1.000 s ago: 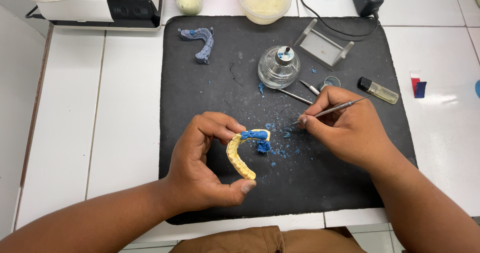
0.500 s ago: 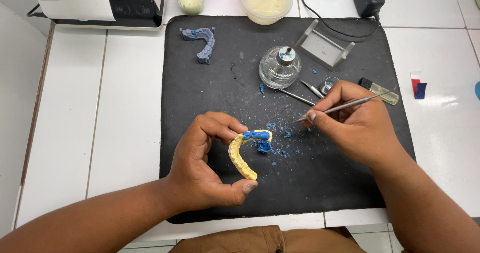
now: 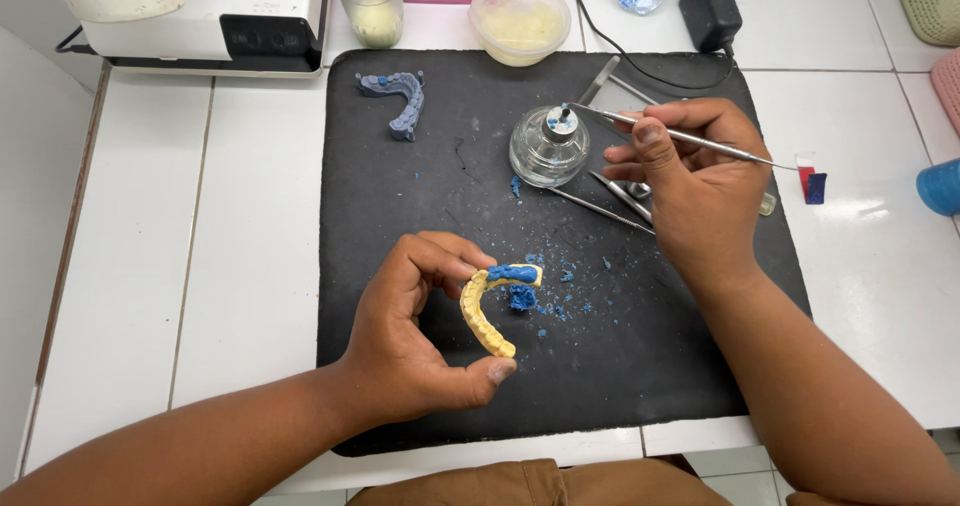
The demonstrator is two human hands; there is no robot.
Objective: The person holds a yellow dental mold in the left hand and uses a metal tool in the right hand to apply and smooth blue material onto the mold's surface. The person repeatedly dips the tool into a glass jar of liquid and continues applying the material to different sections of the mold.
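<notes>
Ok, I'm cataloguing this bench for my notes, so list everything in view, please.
black mat: one, on the white tiled bench
yellow dental cast: one, blue wax on its end, in left hand
blue-grey cast: one, mat's far left corner
glass burner: one, clear, mat centre
metal tool: one, silver, in right hand, tip at burner's top
spare tools: several, silver, by the burner
blue crumbs: many, mid-mat
tub: one, clear, pale contents, behind the mat
white machine: one, far left
left hand: gripping the cast
right hand: pinching the tool
</notes>
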